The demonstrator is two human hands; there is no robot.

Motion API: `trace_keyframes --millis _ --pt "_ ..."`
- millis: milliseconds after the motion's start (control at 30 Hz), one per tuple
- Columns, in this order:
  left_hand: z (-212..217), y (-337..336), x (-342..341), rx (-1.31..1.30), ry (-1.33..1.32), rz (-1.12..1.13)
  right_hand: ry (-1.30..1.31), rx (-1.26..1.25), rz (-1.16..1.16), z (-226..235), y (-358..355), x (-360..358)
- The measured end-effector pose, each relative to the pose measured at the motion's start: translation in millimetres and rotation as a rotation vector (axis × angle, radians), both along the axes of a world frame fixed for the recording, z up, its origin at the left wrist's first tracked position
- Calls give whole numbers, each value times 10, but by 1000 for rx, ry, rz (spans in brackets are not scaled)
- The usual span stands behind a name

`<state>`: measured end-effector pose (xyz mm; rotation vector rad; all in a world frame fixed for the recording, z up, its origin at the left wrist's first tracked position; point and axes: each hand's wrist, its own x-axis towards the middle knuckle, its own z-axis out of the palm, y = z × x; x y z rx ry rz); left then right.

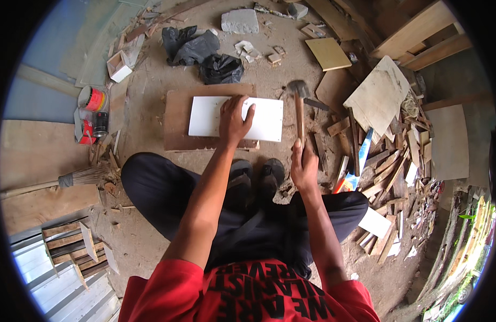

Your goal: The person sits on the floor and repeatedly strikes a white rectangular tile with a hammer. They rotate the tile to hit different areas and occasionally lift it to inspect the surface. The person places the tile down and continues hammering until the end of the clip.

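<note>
My left hand (236, 119) lies across the middle of a white rectangular board (268, 121). Its fingers are bent at the board's far edge and the thumb points up to the right; a small object at the fingertips cannot be ruled out. Beneath the white board is a larger brown board (176, 126), raised slightly off the ground. My right hand (305, 165) is closed around the lower wooden handle of a hammer (299, 110). The dark hammer head is up, beyond the right end of the white board and apart from it.
Black plastic bags (197, 51) lie past the boards. A handsaw (359, 161) and scrap wood (390, 172) are piled at right. Paint cans (92, 99), a broom (81, 177) and a small white box (119, 66) are at left. My feet (272, 173) are close to the boards.
</note>
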<state>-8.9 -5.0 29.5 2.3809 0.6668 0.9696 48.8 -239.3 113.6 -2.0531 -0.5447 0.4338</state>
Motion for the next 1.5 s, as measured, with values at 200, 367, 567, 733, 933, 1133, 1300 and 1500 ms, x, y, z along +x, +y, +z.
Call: trace_keyframes --millis 200,367,567,733,933,1133,1300,1500 --pt "-31 3 40 -43 -29 -13 -51 44 31 -436 -64 -40" --pt "-6 39 73 -66 -3 -27 94 2 -45 -836 -323 -116" --pt "-88 91 36 -61 70 -89 285 29 -208 -978 -501 -36" --pt "372 -283 304 176 234 -375 406 -44 -298 -1310 -656 61" --pt "636 -578 693 212 1133 -518 269 -107 -272 -1545 -709 79" --pt "507 -593 631 327 1055 -480 315 -101 -146 -1167 -768 -5" --pt "1037 -484 609 164 781 -526 317 -76 -99 -1014 -849 -27" --pt "1550 9 436 211 460 -664 748 154 108 -24 -727 -253"
